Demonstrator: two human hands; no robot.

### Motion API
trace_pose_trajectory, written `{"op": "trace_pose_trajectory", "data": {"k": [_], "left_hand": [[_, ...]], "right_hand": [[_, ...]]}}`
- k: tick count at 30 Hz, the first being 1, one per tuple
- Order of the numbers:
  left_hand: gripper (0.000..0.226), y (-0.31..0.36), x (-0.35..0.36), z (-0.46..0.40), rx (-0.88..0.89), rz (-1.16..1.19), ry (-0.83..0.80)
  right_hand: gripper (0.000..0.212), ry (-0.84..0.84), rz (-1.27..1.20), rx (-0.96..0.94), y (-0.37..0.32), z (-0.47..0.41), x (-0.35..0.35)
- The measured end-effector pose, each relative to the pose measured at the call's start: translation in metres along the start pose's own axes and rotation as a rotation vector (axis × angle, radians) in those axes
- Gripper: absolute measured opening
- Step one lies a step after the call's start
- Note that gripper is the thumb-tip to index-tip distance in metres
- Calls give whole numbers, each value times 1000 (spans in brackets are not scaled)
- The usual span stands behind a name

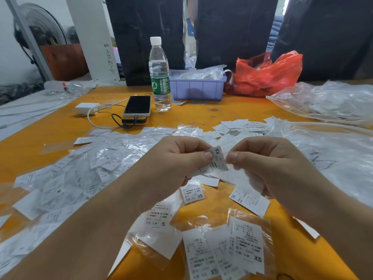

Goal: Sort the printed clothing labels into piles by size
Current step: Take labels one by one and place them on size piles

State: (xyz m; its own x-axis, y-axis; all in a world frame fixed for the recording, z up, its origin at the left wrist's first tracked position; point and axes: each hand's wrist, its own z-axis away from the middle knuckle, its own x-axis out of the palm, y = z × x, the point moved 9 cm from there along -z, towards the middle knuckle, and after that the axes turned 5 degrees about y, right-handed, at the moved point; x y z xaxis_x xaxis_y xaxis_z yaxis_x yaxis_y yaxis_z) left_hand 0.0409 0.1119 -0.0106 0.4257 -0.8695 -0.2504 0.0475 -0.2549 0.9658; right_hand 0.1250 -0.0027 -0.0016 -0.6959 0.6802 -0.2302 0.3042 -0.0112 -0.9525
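Observation:
Above the orange table (201, 116) both hands hold a small white label printed XS (217, 160). My left hand (175, 164) pinches its left edge between thumb and fingers, and my right hand (268, 164) pinches its right edge, with more white paper hanging below the fingers. Beneath them lie separate labels: an XS label (192, 193), an XL label (249, 200), an S label (159, 219) and a fan of XS labels (228, 253) in clear sleeves at the front. A big unsorted heap of labels and sleeves (90, 168) spreads to the left.
A water bottle (159, 73), a phone (137, 106) on a power bank, and a white charger (86, 108) with cable stand at the back left. A purple bin (197, 87), a red plastic bag (266, 75) and clear bags (327, 102) occupy the back and right.

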Motion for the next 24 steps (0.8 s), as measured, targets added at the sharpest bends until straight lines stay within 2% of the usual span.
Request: {"op": "trace_pose_trajectory", "data": {"k": [9,13,19,24], "left_hand": [[12,0,-8,-1,1,41,15],[19,0,-13,-2,20,24,64],[14,2,-19,-3,70,16,152],[14,3,-17,-3,78,27,139]], "right_hand": [[13,2,-11,-1,-5,1,-4],[4,27,-14,2,-3,-1,-7],[19,63,-46,27,1,-2,-10],[21,46,-110,74,4,-1,-9]]}}
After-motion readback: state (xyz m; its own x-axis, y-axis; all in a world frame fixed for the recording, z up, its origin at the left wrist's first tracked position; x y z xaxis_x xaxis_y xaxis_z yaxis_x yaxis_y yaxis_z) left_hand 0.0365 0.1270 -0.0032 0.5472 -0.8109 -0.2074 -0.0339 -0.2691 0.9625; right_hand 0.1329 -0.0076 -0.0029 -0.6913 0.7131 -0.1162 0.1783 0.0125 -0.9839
